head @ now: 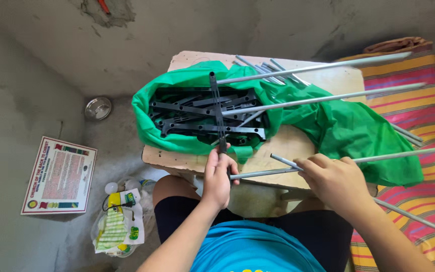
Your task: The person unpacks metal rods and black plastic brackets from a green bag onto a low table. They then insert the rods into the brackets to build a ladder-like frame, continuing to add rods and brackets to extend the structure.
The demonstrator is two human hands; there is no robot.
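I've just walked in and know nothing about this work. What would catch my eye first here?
Probably the bright green bag spread over the small wooden table, with black plastic strips piled in its open mouth. Next, the long grey metal rods fanning out to the right over a striped mat. At the near edge, the left hand holds one black strip upright while the right hand grips a rod.

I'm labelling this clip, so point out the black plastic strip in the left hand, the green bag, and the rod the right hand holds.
black plastic strip (216, 103): head view, middle of its upright length.
green bag (343, 128): head view, crumpled right part.
metal rod (265, 173): head view, stretch between the hands.
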